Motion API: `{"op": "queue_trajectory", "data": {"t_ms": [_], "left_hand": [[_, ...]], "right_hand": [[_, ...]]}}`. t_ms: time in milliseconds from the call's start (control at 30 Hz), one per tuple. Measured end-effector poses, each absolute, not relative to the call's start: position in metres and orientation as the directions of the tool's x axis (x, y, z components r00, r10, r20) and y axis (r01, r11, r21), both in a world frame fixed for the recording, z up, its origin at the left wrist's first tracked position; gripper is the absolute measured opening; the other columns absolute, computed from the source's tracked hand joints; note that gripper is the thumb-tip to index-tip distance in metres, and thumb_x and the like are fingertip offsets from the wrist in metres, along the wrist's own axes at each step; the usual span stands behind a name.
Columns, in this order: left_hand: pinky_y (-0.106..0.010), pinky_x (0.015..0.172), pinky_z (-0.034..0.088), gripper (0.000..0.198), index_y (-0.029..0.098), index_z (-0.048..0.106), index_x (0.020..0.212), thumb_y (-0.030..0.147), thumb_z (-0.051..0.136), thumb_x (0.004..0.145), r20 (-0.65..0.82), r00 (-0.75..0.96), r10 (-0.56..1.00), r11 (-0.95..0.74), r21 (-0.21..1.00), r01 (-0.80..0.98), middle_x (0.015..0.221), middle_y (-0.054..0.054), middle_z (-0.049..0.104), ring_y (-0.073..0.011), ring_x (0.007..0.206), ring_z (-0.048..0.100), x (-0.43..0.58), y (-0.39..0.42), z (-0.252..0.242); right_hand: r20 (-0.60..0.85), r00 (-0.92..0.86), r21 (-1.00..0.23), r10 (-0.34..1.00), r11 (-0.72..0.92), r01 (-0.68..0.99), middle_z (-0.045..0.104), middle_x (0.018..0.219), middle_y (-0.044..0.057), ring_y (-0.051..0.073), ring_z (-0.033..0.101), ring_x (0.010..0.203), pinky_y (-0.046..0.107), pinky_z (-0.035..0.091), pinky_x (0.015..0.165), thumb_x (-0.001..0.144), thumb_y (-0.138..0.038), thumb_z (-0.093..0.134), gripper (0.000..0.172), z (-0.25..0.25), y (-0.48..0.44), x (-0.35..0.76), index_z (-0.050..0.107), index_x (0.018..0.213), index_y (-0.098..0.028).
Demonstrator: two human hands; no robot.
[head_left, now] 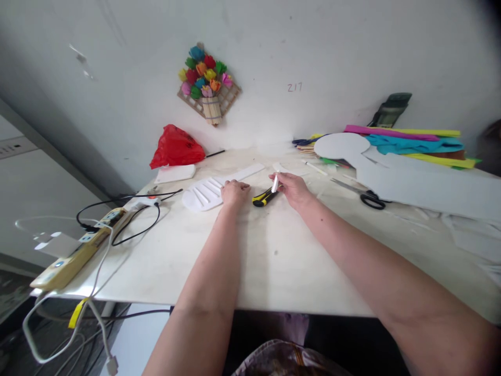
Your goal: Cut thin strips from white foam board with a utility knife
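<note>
My left hand (235, 192) lies palm down at the right edge of a white oval foam board piece (193, 202), its fingers resting loosely and not wrapped round anything. Several narrow white strips stand across that oval. Between thumb and fingers, my right hand (293, 189) pinches a short white strip (275, 183), held upright. A yellow and black utility knife (264, 199) lies on the table between my hands, its far end close to the right fingers. Behind the hands lies a long flat white strip (249, 171).
Scissors (362, 194) and white board sheets (415, 175) lie to the right, with coloured paper (418, 141) behind. At left are a power strip (78, 253) with cables and a red plastic bag (176, 148). A paper flower decoration (207, 78) hangs on the wall.
</note>
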State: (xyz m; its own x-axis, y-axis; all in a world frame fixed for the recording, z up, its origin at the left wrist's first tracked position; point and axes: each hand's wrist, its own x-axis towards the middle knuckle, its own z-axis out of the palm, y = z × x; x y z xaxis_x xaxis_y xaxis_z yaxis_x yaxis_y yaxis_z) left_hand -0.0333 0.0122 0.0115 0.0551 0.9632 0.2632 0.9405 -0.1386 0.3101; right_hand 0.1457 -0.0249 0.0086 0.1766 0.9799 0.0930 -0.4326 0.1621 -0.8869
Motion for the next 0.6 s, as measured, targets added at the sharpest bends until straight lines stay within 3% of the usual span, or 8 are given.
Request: {"op": "queue_trajectory", "data": {"t_ms": [133, 233, 333, 400, 500, 600], "left_hand": [[-0.035, 0.091, 0.039, 0.028, 0.029, 0.07, 0.106, 0.036, 0.055, 0.083, 0.325, -0.011, 0.946, -0.113, 0.36, 0.926, 0.101, -0.006, 0.067, -0.0259, 0.108, 0.05, -0.035, 0.015, 0.006], [-0.029, 0.078, 0.043, 0.028, 0.025, 0.071, 0.102, 0.036, 0.049, 0.086, 0.373, -0.206, 0.905, -0.054, 0.581, 0.812, 0.095, -0.006, 0.068, -0.0222, 0.097, 0.057, -0.041, 0.016, 0.011], [-0.023, 0.059, 0.042, 0.028, 0.018, 0.07, 0.082, 0.038, 0.05, 0.085, 0.255, -0.312, 0.915, -0.05, 0.84, 0.54, 0.067, -0.004, 0.065, -0.0158, 0.063, 0.06, -0.041, 0.014, 0.021], [-0.02, 0.046, 0.036, 0.03, 0.015, 0.065, 0.072, 0.037, 0.05, 0.085, 0.141, -0.22, 0.965, -0.072, 0.953, 0.295, 0.052, -0.001, 0.058, -0.0098, 0.041, 0.05, -0.035, 0.009, 0.03], [-0.019, 0.036, 0.025, 0.029, 0.012, 0.062, 0.066, 0.034, 0.055, 0.084, 0.02, 0.1, 0.995, -0.027, 0.997, 0.07, 0.046, 0.0, 0.055, -0.006, 0.033, 0.043, -0.022, -0.002, 0.041], [-0.017, 0.034, 0.026, 0.028, 0.009, 0.064, 0.068, 0.03, 0.057, 0.084, -0.102, 0.312, 0.945, 0.095, 0.995, 0.038, 0.047, -0.003, 0.058, -0.0058, 0.033, 0.047, -0.011, -0.012, 0.046]], "right_hand": [[0.101, 0.174, -0.902, 0.98, 0.164, -0.4, 0.071, 0.081, 0.006, 0.013, 0.058, 0.071, 0.022, 0.036, 0.051, 0.05, -0.04, 0.079, 0.032, 0.007, -0.024, 0.146, 0.067, 0.07, -0.017], [0.117, 0.196, -0.908, 0.974, 0.185, -0.376, 0.071, 0.082, 0.005, 0.013, 0.057, 0.071, 0.023, 0.036, 0.052, 0.05, -0.042, 0.078, 0.035, 0.006, -0.023, 0.146, 0.067, 0.071, -0.018], [0.143, 0.251, -0.923, 0.958, 0.22, -0.316, 0.07, 0.085, 0.005, 0.014, 0.058, 0.073, 0.025, 0.038, 0.055, 0.053, -0.046, 0.076, 0.036, 0.005, -0.022, 0.145, 0.068, 0.075, -0.018], [0.189, 0.313, -0.937, 0.931, 0.266, -0.226, 0.07, 0.087, 0.006, 0.016, 0.058, 0.077, 0.027, 0.041, 0.06, 0.058, -0.048, 0.072, 0.037, 0.005, -0.021, 0.144, 0.068, 0.079, -0.018], [0.408, 0.389, -0.908, 0.826, 0.412, 0.079, 0.069, 0.089, 0.006, 0.019, 0.058, 0.086, 0.032, 0.044, 0.071, 0.069, -0.05, 0.064, 0.034, 0.006, -0.021, 0.142, 0.068, 0.082, -0.019], [0.736, 0.242, -0.652, 0.632, 0.567, 0.504, 0.066, 0.101, 0.007, 0.022, 0.054, 0.097, 0.035, 0.044, 0.08, 0.08, -0.044, 0.056, 0.025, 0.01, -0.03, 0.139, 0.068, 0.082, -0.022]]}}
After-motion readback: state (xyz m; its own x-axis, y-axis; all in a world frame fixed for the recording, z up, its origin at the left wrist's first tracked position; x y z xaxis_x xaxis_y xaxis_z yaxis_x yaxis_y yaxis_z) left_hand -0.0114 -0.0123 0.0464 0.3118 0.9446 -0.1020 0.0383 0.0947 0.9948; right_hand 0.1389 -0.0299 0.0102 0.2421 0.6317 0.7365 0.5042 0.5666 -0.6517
